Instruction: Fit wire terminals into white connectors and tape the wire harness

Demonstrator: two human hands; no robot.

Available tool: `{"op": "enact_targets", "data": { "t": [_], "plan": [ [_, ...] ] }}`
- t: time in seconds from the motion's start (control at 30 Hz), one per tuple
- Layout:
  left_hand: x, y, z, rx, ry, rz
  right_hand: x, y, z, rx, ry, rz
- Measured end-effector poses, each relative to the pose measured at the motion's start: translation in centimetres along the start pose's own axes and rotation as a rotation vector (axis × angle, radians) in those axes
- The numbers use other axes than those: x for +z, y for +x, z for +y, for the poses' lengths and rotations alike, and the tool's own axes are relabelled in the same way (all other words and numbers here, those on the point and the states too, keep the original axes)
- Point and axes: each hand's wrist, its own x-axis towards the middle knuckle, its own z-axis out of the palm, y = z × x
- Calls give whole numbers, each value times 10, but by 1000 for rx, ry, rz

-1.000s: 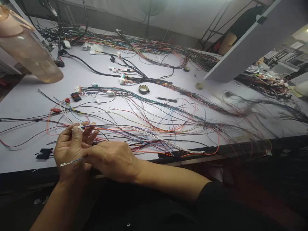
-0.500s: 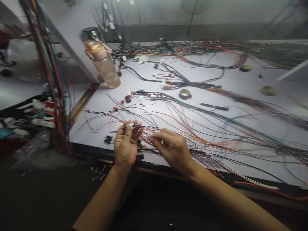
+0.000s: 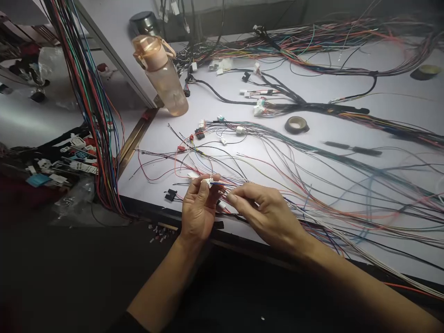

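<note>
Near the front edge of the white table, my left hand [image 3: 199, 210] pinches a white connector [image 3: 209, 181] between thumb and fingers. Blue and other thin wires run out of the connector to the right. My right hand [image 3: 265, 208] is just to the right, its thumb and forefinger pressed together by the wires; it seems to grip a thin wire [image 3: 224, 192], whose end is too small to make out. A black connector [image 3: 170, 194] lies on the table left of my left hand. A white connector with red wires shows partly behind my left hand.
A water bottle [image 3: 166, 85] stands at the back left. A roll of black tape [image 3: 296, 124] lies mid-table beside a taped wire harness [image 3: 305, 107]. Wire bundles [image 3: 93, 106] hang at the left, near a pile of connectors [image 3: 76, 155]. Loose wires spread across the right.
The whole view has shifted, so the table's things appear further right and the picture is sharper. My left hand still holds the white connector, with my right hand close beside it.
</note>
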Motion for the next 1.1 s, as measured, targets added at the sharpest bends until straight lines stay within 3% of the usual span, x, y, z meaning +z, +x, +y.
{"op": "enact_targets", "data": {
  "t": [0.23,1.1],
  "plan": [
    [-2,-1,-1,12,11,-83,0,2,-2,15,-1,-17],
    [-4,-5,-1,-6,48,-190,6,-1,-7,-98,-244,83]
  ]
}}
